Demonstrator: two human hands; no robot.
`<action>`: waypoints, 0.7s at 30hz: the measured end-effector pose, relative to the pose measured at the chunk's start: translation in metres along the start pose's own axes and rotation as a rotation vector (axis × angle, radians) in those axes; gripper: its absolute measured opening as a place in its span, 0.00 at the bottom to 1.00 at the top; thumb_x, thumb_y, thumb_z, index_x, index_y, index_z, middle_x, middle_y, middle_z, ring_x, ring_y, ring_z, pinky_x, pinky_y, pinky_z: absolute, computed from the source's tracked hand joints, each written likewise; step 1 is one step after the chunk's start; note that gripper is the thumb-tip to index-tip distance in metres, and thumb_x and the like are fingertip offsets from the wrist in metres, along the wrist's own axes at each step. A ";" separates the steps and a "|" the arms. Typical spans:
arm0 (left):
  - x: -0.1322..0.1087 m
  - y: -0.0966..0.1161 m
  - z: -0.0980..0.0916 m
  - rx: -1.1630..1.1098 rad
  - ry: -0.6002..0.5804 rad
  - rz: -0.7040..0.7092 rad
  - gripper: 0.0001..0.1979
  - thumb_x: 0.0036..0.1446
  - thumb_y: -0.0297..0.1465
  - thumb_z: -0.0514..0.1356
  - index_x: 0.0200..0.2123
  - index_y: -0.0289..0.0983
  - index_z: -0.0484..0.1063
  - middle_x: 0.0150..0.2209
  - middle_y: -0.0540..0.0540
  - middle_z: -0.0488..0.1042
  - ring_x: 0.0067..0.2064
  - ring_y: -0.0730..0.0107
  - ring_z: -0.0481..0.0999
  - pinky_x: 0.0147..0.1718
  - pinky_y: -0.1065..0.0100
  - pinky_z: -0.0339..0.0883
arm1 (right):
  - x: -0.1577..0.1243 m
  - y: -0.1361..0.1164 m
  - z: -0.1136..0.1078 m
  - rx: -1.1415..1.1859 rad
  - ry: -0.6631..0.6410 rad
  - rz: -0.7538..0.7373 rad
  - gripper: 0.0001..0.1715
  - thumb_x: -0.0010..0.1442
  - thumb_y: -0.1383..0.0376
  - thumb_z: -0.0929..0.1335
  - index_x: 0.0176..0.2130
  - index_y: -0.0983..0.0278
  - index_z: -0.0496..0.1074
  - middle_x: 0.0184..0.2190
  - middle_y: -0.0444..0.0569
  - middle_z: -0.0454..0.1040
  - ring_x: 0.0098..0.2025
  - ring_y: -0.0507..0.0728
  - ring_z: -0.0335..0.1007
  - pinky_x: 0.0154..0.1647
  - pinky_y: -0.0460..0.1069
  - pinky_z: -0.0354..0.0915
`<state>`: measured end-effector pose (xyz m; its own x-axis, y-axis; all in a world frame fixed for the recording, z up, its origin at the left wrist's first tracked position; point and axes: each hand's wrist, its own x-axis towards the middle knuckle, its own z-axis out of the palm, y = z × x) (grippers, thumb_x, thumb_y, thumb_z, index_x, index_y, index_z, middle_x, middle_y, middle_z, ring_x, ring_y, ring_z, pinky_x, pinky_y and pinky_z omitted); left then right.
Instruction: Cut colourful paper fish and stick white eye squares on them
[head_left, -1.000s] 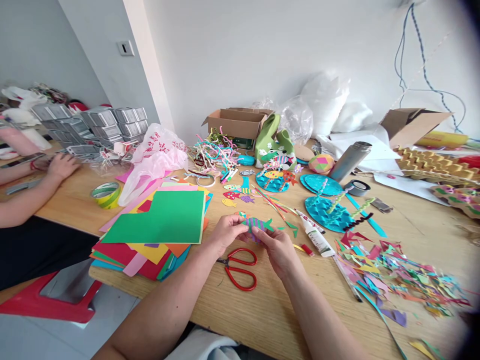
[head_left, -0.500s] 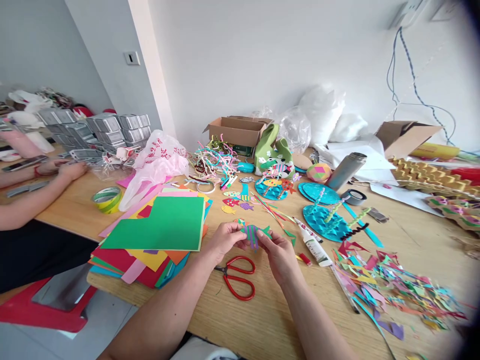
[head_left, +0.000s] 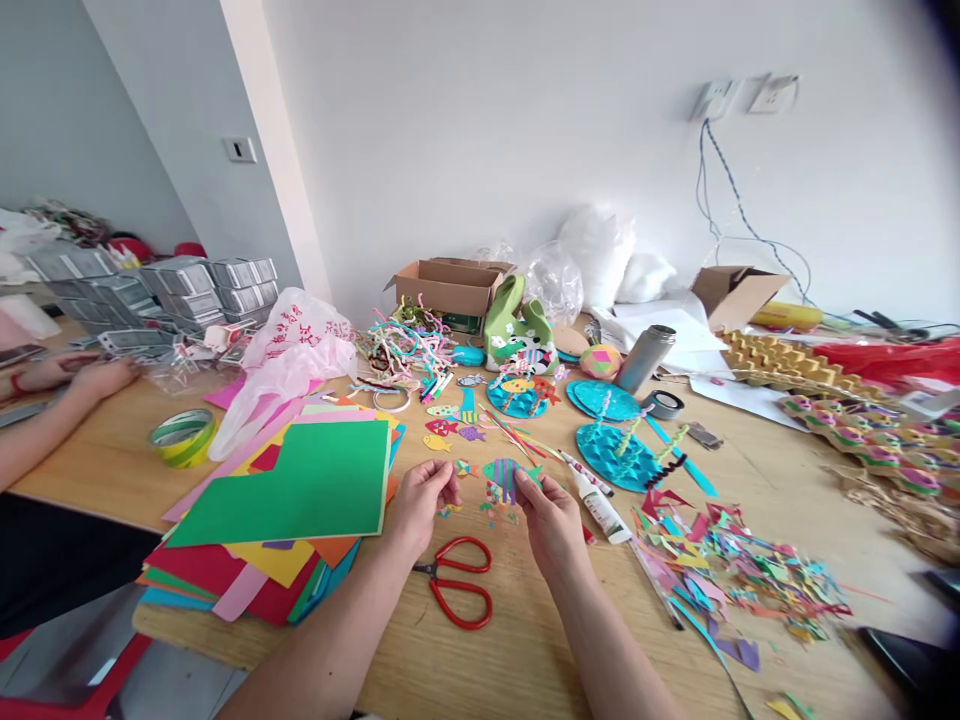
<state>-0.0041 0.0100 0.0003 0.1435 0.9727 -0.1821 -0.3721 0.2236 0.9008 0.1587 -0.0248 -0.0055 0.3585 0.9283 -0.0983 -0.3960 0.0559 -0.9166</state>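
Observation:
My right hand (head_left: 553, 522) pinches a small paper fish (head_left: 501, 476), teal with purple stripes and a green tail, and holds it just above the wooden table (head_left: 525, 640). My left hand (head_left: 424, 502) is a little to the left of the fish, apart from it, with its fingertips pressed together; whether anything is between them I cannot make out. Small coloured bits lie on the table under the fish. Red-handled scissors (head_left: 459, 585) lie just in front of my hands.
A stack of coloured paper topped by a green sheet (head_left: 300, 485) lies left. A glue bottle (head_left: 600, 510), teal plates (head_left: 616, 455) and paper scraps (head_left: 739, 570) lie right. More paper fish (head_left: 442, 428), a tape roll (head_left: 182, 437), and another person's hand (head_left: 97, 376) at far left.
My left hand has let go of the fish and drawn slightly left; my right hand alone holds it now. The view has tilted up and turned right.

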 end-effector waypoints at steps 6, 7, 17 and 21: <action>-0.010 0.002 0.010 0.063 -0.039 0.013 0.27 0.50 0.55 0.58 0.24 0.34 0.70 0.22 0.47 0.72 0.24 0.71 0.72 0.28 0.68 0.66 | -0.002 0.003 -0.002 -0.041 -0.093 0.015 0.15 0.44 0.54 0.77 0.25 0.61 0.76 0.25 0.45 0.76 0.28 0.54 0.67 0.34 0.50 0.64; -0.011 0.002 0.012 0.113 -0.057 0.032 0.25 0.49 0.53 0.60 0.26 0.34 0.71 0.24 0.47 0.74 0.26 0.70 0.73 0.30 0.68 0.66 | -0.002 0.004 -0.002 -0.063 -0.119 0.020 0.15 0.45 0.53 0.77 0.26 0.61 0.76 0.26 0.45 0.76 0.29 0.54 0.67 0.34 0.50 0.63; -0.010 -0.003 0.013 0.194 -0.058 0.047 0.08 0.42 0.34 0.65 0.25 0.37 0.72 0.25 0.51 0.73 0.28 0.70 0.72 0.32 0.68 0.67 | -0.005 0.007 0.001 -0.164 -0.211 0.059 0.20 0.46 0.48 0.75 0.29 0.62 0.76 0.27 0.46 0.76 0.29 0.55 0.67 0.35 0.51 0.64; -0.014 -0.004 0.015 0.212 -0.141 0.029 0.07 0.42 0.33 0.65 0.25 0.36 0.72 0.25 0.50 0.72 0.28 0.70 0.71 0.31 0.68 0.66 | -0.007 0.009 0.001 -0.183 -0.167 0.090 0.22 0.40 0.51 0.78 0.29 0.62 0.75 0.25 0.46 0.76 0.27 0.55 0.67 0.30 0.49 0.62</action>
<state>0.0093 -0.0054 0.0052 0.2678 0.9570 -0.1117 -0.1792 0.1633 0.9702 0.1520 -0.0305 -0.0128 0.1780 0.9753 -0.1310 -0.2548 -0.0829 -0.9634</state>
